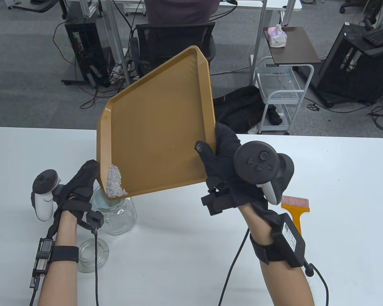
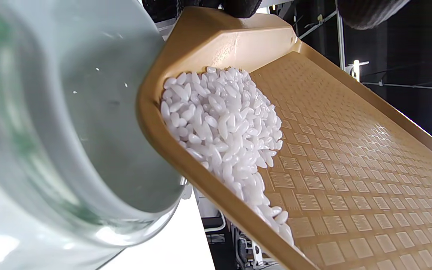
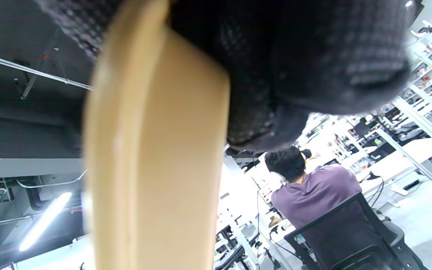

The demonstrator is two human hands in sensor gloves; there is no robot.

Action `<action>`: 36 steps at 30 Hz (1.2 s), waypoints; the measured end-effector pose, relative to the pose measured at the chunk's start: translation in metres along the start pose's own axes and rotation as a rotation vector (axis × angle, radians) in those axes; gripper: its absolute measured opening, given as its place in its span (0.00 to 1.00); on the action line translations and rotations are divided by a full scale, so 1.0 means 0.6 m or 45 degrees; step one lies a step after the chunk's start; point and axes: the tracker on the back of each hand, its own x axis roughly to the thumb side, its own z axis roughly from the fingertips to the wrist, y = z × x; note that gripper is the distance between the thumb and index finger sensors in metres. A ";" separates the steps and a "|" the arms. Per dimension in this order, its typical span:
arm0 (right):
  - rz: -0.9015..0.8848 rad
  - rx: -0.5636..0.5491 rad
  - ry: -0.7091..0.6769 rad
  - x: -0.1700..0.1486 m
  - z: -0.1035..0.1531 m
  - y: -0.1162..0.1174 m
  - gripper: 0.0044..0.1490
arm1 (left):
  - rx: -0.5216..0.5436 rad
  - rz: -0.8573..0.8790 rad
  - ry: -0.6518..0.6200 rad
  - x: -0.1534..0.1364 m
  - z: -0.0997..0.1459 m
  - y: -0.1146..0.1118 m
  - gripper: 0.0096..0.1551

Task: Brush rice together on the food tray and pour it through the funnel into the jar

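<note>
The tan food tray [image 1: 159, 127] is lifted off the table and tilted steeply, its near-left corner lowest. White rice [image 1: 114, 184] is heaped in that corner, right over the pale funnel [image 1: 97, 199] that sits in the glass jar [image 1: 121, 220]. My left hand [image 1: 84, 178] holds the tray's low corner, its fingertips [image 2: 238, 5] on the rim beside the rice [image 2: 223, 127] and the funnel [image 2: 62, 112]. My right hand [image 1: 210, 149] grips the tray's right edge, thumb on top; up close its glove [image 3: 294, 56] wraps the tray's edge [image 3: 156, 150].
A yellow-handled brush [image 1: 295, 207] lies on the white table [image 1: 178, 248] behind my right wrist. The jar's glass lid [image 1: 92, 255] rests near my left forearm. Beyond the table's far edge are a person in an office chair [image 3: 313, 195], a white cart [image 1: 285, 92] and desks.
</note>
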 end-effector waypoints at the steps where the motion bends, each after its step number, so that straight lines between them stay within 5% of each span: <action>1: -0.001 0.000 -0.003 0.001 0.000 0.000 0.39 | 0.000 0.005 -0.003 0.000 0.001 0.001 0.50; 36: 0.056 -0.028 -0.100 0.053 0.003 -0.008 0.39 | -0.005 0.021 -0.010 0.006 0.002 0.004 0.50</action>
